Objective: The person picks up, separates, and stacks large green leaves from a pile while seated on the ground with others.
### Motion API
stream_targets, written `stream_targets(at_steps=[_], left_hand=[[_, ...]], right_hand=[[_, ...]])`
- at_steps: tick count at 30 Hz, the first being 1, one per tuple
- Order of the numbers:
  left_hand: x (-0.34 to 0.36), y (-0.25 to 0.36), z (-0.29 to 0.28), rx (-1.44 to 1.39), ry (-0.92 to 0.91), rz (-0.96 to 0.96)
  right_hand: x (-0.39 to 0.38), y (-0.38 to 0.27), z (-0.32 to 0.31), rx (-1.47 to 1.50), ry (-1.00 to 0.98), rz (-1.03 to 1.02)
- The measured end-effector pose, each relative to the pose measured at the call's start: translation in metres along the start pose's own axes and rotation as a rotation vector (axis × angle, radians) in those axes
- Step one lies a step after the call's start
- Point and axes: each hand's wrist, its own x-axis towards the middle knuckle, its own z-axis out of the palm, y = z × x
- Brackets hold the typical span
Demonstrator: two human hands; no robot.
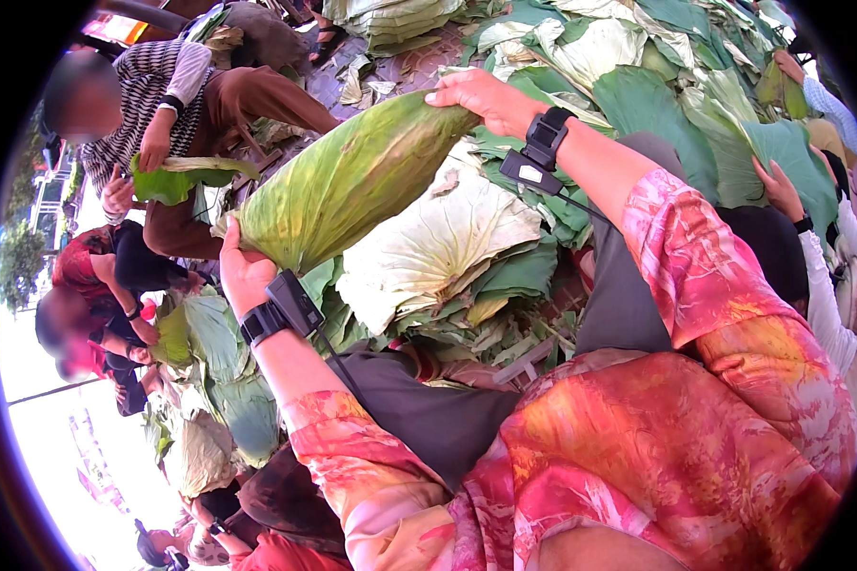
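Observation:
A large yellow-green lotus leaf (348, 186), folded over lengthwise, is held out in front of me between both hands. My left hand (248, 271) grips its near left end, thumb on top and the other fingers hidden beneath. At the far right end, my right hand (490, 100) pinches the leaf's edge, thumb and fingers closed on it. Just below the held leaf lies a stack of pale, cream-coloured leaves (438, 238) with veins spreading from the centre. Dark green leaves (519, 271) show under that stack.
A big heap of green and pale leaves (638, 105) spreads across the far right. Another leaf stack (390, 19) stands at the back. A person in a striped top (167, 81) handles a leaf at the left; others sit along both sides. Leaf scraps (476, 338) litter the ground near my legs.

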Motion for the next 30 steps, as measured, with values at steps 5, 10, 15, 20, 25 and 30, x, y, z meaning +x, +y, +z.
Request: stream_targets(at_steps=[5,10,15,20,25,30], left_hand=[[0.003,0.005,-0.009,-0.042,0.037,-0.059],[-0.016,-0.004,0.009,-0.024,0.037,0.051],[0.003,-0.006,0.002,-0.245,0.094,0.030],[-0.006,-0.001,0.003,-0.229,0.072,0.214],[-0.040,0.008,0.043,0.249,0.038,0.881],[-0.038,-0.075,0.078,0.968,-0.152,0.661]], right_hand=[[0.001,-0.013,0.003,0.354,0.084,0.160],[-0.021,-0.001,0.022,0.129,-0.249,0.449],[-0.020,0.002,0.036,0.056,-0.269,0.385],[-0.019,0.010,0.032,-0.183,-0.208,0.321],[-0.011,-0.017,0.018,-0.278,-0.078,0.105],[-0.014,-0.027,0.020,-0.345,-0.034,0.037]])
